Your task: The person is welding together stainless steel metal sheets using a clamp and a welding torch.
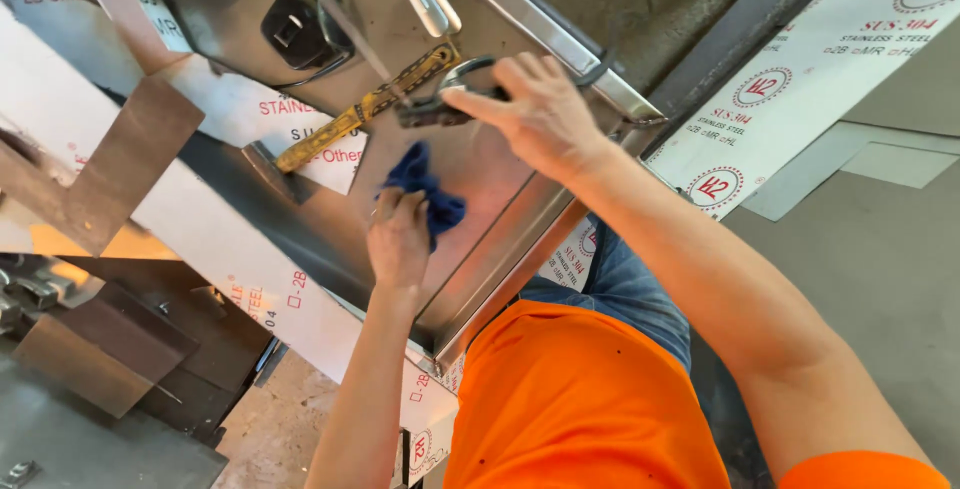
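The step in hand looks like wiping a steel panel [470,174] that lies tilted on the desk, with the far edge held fast by a clamp. The left hand [398,239] has its grip pressed together around a bunched blue cloth [425,194], which rests on the bare metal just below a yellow-handled tool [365,109]. The right hand [540,114] lies over the dark handle of a locking clamp [435,109] at the panel's upper edge, fingers spread and draped on it rather than squeezing, as far as I can judge.

The next move calls for firm, even pressure from the cloth while the other hand steadies the work.

The left forearm comes up straight from below, wrist bent slightly inward. The right arm reaches across from the right, elbow low, wrist extended forward.
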